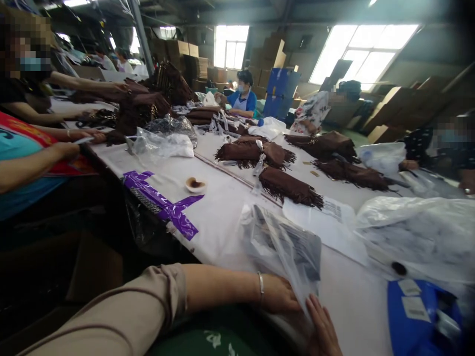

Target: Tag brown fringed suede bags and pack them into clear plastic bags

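My left hand [279, 294], with a metal bangle on the wrist and a beige sleeve on the arm, grips the near side of a clear plastic bag [282, 247]. My right hand [322, 327] has its fingers on the bag's lower corner. A dark flat item [299, 252] shows blurred through the plastic, its details hidden. Just beyond the bag lies a white paper sheet with a barcode [326, 217]. Past it, on the white-covered table [230, 237], is a brown suede fringed bag [287, 187].
Several more fringed bags and loose plastic sheets [411, 232] lie along the table. A blue packet with white labels [419, 311] sits at near right. Purple tape [163, 202] crosses the table's left edge. Masked co-workers [241, 96] work along both sides; cardboard boxes [393, 104] stand behind.
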### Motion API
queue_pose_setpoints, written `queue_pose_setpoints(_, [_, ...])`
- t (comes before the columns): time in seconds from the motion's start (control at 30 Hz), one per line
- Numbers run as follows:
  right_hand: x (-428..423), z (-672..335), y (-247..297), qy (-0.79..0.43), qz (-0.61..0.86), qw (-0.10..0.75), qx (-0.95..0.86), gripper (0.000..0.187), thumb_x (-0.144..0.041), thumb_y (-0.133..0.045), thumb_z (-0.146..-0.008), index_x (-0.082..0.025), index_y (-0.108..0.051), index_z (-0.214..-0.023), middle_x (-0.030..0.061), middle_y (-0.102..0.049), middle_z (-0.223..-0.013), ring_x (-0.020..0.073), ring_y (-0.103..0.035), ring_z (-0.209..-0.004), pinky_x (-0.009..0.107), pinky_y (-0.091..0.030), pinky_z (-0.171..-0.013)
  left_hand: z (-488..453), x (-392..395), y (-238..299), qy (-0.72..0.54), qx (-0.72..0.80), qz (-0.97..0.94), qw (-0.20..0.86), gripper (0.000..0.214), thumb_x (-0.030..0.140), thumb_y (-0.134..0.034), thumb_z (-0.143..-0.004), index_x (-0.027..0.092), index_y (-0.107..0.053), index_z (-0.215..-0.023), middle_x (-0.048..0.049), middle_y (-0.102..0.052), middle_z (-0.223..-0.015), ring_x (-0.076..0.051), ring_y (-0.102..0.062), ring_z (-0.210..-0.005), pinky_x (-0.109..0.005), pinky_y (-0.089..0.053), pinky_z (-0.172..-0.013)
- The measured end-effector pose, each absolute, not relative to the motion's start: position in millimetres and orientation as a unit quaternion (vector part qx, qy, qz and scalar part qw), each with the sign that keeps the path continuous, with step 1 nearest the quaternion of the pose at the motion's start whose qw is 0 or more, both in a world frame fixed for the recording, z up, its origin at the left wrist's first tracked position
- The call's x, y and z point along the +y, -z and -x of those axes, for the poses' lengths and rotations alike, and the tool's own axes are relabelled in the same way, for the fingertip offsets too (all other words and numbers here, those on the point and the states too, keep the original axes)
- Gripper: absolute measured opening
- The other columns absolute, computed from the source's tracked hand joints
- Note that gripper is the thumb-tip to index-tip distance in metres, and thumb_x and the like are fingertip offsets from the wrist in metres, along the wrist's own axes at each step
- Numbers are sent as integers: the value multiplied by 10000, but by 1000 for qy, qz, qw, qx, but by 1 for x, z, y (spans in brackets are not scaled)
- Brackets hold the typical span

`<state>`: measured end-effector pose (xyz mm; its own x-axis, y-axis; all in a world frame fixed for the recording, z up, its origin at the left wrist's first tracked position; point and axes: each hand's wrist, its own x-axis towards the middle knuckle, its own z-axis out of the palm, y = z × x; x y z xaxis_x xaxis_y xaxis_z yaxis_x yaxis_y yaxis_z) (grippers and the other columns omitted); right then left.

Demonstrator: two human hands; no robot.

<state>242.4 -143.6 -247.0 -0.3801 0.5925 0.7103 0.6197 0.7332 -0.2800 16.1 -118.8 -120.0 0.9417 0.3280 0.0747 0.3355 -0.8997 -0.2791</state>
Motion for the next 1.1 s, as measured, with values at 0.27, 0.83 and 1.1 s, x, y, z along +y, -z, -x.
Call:
queue_pose_setpoints(0.27, [-168,-213,206,14,465,478,-745,527,-87,-339,-883,-262,-386,-1378,33,-372,-1451,249,-375,-1314,540,-297,-1111,96,-126,110,121,-290,942,117,531,91,-338,-898,171,-306,-1422,-59,-249,-1504,-211,-136,-1415,-452,-172,-1177])
queue_pose_setpoints(0.83, [-164,-225,205,-5,381,332,-863,593,12,-271,-853,-254,-417,-1363,23,-453,-1397,203,-371,-1319,458,-311,-1119,138,-119,112,154,-208,957,130,312,150,-386,-943,155,-540,-1215,-84,-580,-1260,-192,-513,-1194,-339,-459,-976])
queue_pose_setpoints(1.1, [-151,-237,223,-48,364,284,-886,636,6,-250,-812,-250,-401,-1374,44,-448,-1400,207,-357,-1327,491,-334,-1099,129,-111,132,130,-275,949,79,346,141,-334,-955,158,-521,-1246,-67,-506,-1346,-199,-446,-1271,-354,-427,-1039])
